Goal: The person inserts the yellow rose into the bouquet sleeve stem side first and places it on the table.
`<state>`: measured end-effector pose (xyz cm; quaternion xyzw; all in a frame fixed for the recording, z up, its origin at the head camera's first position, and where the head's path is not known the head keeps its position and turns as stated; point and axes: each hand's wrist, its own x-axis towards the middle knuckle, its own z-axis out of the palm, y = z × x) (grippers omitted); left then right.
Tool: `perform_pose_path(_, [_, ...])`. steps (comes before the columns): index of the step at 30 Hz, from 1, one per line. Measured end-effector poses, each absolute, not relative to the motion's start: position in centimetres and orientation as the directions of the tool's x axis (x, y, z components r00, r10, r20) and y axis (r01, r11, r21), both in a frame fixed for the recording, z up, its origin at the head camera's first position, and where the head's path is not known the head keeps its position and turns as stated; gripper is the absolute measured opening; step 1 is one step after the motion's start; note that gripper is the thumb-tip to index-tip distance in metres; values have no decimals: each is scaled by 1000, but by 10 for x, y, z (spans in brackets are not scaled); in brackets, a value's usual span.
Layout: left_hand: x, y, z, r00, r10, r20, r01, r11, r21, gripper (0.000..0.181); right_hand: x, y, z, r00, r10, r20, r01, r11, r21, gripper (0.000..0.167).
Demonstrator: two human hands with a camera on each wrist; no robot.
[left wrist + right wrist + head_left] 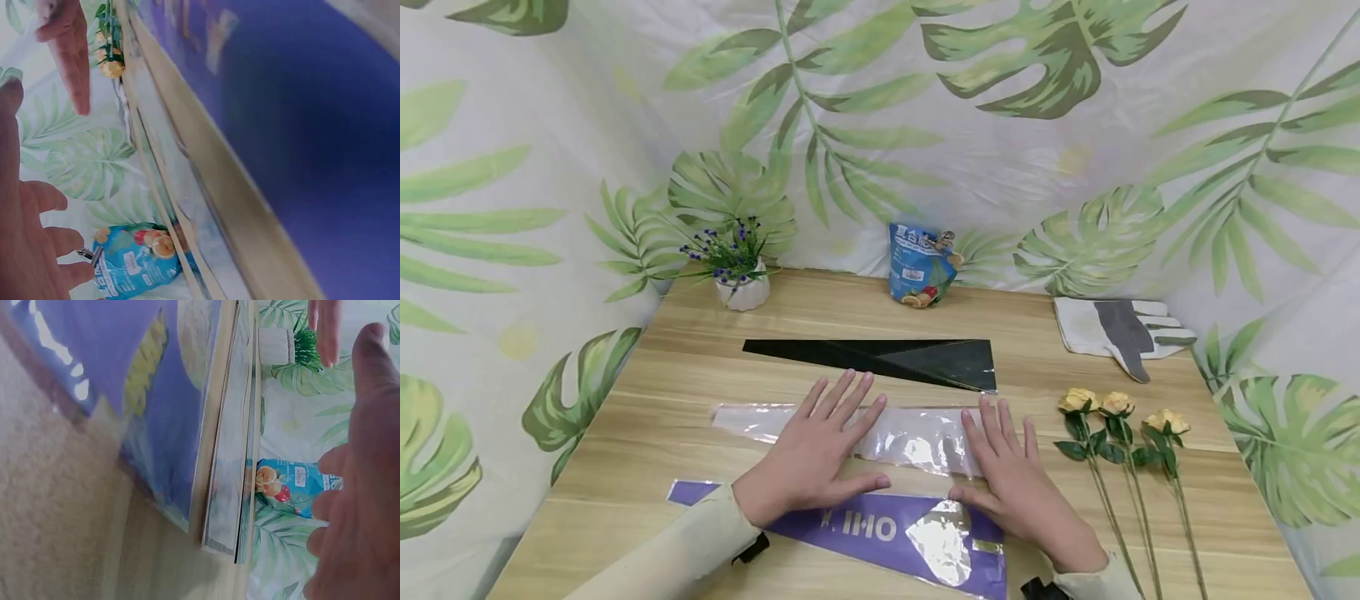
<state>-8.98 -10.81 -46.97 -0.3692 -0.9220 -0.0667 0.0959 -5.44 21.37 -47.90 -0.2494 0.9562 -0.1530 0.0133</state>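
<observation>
My left hand [823, 446] is spread palm down over the left part of a clear tapered plastic sleeve [917, 442]. Over that sleeve's right end is my right hand [1018, 483], fingers straight and spread. Both wrist views show the hands raised off the table, holding nothing. Nearer to me lies a purple tapered sleeve [898, 508] with pale lettering and a clear heart-shaped window, partly hidden by the hands and left forearm. A black tapered sleeve [940, 358] lies beyond the clear one.
Three yellow artificial roses [1117, 404] with long stems lie at the right. Behind them is a white and grey glove [1123, 329]. A blue pouch [917, 271] and a white pot [747, 292] with purple flowers stand at the table's back, before a leaf-print cloth [865, 50].
</observation>
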Motion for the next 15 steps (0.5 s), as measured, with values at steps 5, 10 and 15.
perform_pose_path(5, [-110,-89,-455,-661,660,357,733,670,117,79,-79,220,-471,-856,-477,199,-516,770,-376,75])
perform_pose_path(10, [-169,-51,-446,-655,646,391,735,666,131,58,-134,231,-459,-907,-367,206,-420,784,-457,53])
perform_pose_path(15, [-222,-15,-465,-766,626,147,643,737,209,53,-191,233,-460,-947,-317,55,-311,856,-413,47])
